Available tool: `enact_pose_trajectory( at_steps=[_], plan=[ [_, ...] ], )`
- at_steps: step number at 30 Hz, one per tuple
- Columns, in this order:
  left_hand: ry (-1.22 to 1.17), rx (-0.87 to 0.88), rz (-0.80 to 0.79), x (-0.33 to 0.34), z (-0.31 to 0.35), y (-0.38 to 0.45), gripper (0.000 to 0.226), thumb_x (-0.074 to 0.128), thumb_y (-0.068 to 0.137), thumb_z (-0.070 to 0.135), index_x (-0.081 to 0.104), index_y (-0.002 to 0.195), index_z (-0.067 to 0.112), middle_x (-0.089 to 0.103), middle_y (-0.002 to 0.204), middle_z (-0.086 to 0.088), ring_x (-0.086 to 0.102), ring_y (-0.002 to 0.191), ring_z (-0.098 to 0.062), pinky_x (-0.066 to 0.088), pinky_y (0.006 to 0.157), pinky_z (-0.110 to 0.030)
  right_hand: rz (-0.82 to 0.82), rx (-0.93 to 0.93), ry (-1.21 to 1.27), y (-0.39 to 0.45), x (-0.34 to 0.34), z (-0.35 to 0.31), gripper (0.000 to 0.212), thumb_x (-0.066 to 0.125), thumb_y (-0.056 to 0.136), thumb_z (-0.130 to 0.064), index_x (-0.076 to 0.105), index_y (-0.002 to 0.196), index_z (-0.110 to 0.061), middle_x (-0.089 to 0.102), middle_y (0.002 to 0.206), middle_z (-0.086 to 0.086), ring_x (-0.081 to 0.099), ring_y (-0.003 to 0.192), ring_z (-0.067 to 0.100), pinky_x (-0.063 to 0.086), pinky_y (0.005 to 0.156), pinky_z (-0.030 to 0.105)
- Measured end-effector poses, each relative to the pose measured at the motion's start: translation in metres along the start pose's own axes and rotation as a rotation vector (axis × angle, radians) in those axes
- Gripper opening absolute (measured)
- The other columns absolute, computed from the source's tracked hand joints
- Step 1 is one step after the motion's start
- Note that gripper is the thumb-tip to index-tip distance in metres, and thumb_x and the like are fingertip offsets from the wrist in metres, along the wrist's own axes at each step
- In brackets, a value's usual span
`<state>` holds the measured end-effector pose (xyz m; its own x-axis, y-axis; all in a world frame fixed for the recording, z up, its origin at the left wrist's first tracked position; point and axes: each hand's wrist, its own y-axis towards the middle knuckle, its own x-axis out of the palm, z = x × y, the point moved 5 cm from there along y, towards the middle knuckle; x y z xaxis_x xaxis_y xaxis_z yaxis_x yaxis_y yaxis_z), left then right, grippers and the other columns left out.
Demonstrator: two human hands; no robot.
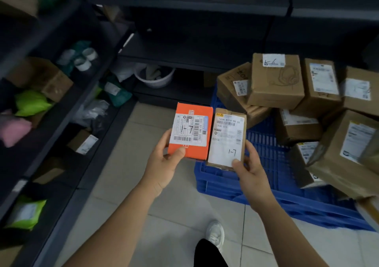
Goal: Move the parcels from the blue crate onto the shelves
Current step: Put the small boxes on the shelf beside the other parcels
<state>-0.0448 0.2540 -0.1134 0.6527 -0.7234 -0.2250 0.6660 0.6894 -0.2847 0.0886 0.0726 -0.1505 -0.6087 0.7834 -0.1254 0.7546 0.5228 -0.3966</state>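
My left hand [164, 164] grips an orange box [200, 110] by its lower left corner; its white label reads "1-7". Beside it, my right hand [252, 176] holds a small brown parcel [227, 135] by its lower right corner, with a white label also marked "1-7". Both are raised above the floor, at the left edge of the blue crate [266, 143]. Several brown cardboard parcels [274, 82] are piled in the crate on the right. Dark shelves [86, 94] run along the left and another dark shelf unit [184, 61] stands at the back.
The left shelves hold green, pink and teal bags [30, 102], cardboard boxes [51, 80] and tape rolls [86, 58]. A white basin [155, 78] sits on a low back shelf. My foot in a white shoe [215, 234] stands on the pale tiled floor [143, 195].
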Motion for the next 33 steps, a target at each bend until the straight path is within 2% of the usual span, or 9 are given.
enact_pose_trajectory(
  at_steps=[5,9,12,17,20,22,26,30,33],
  plan=[
    [-0.081,0.082,0.194,-0.072,0.015,-0.074,0.051,0.061,0.092,0.011,0.045,0.130,0.041,0.063,0.119,0.014,0.060,0.099,0.009,0.047,0.077,-0.009,-0.103,-0.143,-0.037,-0.050,0.052,-0.045,0.056,0.053,0.097,-0.017,0.031,0.142,-0.041,0.060,0.118,-0.012,0.057,0.108,0.005,0.043,0.072,0.015],
    [-0.116,0.118,0.380,-0.135,0.023,-0.133,0.051,0.062,0.091,0.011,0.045,0.133,0.037,0.061,0.117,0.014,0.059,0.094,0.012,0.046,0.078,-0.013,-0.209,-0.242,-0.076,-0.092,0.103,-0.078,0.052,0.055,0.096,-0.022,0.034,0.139,-0.042,0.059,0.123,-0.006,0.056,0.112,0.011,0.047,0.085,0.027],
    [-0.143,0.120,0.493,-0.181,0.027,-0.170,0.055,0.063,0.091,0.015,0.043,0.139,0.033,0.061,0.119,0.009,0.059,0.102,0.002,0.048,0.090,-0.023,-0.287,-0.307,-0.084,-0.122,0.140,-0.104,0.050,0.056,0.095,-0.023,0.037,0.135,-0.043,0.058,0.124,-0.008,0.058,0.110,0.009,0.049,0.092,0.033],
    [-0.215,0.151,0.681,-0.253,0.033,-0.238,0.056,0.063,0.092,0.016,0.042,0.139,0.035,0.061,0.120,0.009,0.061,0.107,-0.006,0.050,0.093,-0.030,-0.427,-0.415,-0.090,-0.175,0.206,-0.145,0.047,0.057,0.094,-0.016,0.041,0.130,-0.041,0.062,0.117,-0.007,0.062,0.101,0.005,0.047,0.082,0.021],
    [-0.256,0.144,0.792,-0.289,0.032,-0.273,0.053,0.062,0.092,0.017,0.042,0.136,0.039,0.061,0.118,0.011,0.061,0.106,-0.006,0.050,0.094,-0.035,-0.524,-0.453,-0.109,-0.197,0.245,-0.159,0.049,0.057,0.094,-0.014,0.041,0.133,-0.038,0.064,0.118,-0.005,0.062,0.105,0.009,0.049,0.093,0.031],
    [-0.275,0.125,0.874,-0.310,0.030,-0.293,0.053,0.061,0.093,0.018,0.041,0.136,0.040,0.059,0.119,0.011,0.060,0.103,-0.005,0.050,0.090,-0.031,-0.589,-0.472,-0.130,-0.208,0.271,-0.165,0.050,0.057,0.094,-0.015,0.040,0.135,-0.037,0.064,0.120,-0.003,0.061,0.109,0.010,0.048,0.095,0.033],
    [-0.259,0.103,1.025,-0.345,0.028,-0.328,0.052,0.061,0.093,0.020,0.041,0.137,0.040,0.058,0.121,0.011,0.055,0.102,0.000,0.044,0.082,-0.023,-0.737,-0.492,-0.167,-0.227,0.325,-0.177,0.051,0.057,0.095,-0.017,0.038,0.138,-0.037,0.061,0.122,-0.005,0.058,0.112,0.008,0.046,0.087,0.025],
    [-0.254,0.072,1.147,-0.375,0.028,-0.359,0.048,0.058,0.095,0.022,0.041,0.137,0.038,0.056,0.122,0.011,0.055,0.098,0.001,0.043,0.072,-0.016,-0.844,-0.525,-0.209,-0.245,0.378,-0.185,0.049,0.060,0.093,-0.022,0.040,0.134,-0.042,0.062,0.124,-0.004,0.058,0.114,0.014,0.048,0.097,0.039],
    [-0.260,0.050,1.243,-0.395,0.026,-0.383,0.046,0.058,0.095,0.021,0.042,0.135,0.039,0.055,0.116,0.012,0.055,0.094,0.002,0.042,0.068,-0.012,-0.936,-0.540,-0.228,-0.265,0.415,-0.190,0.053,0.060,0.093,-0.022,0.039,0.139,-0.038,0.063,0.122,-0.005,0.058,0.114,0.013,0.048,0.096,0.037]
  ],
)
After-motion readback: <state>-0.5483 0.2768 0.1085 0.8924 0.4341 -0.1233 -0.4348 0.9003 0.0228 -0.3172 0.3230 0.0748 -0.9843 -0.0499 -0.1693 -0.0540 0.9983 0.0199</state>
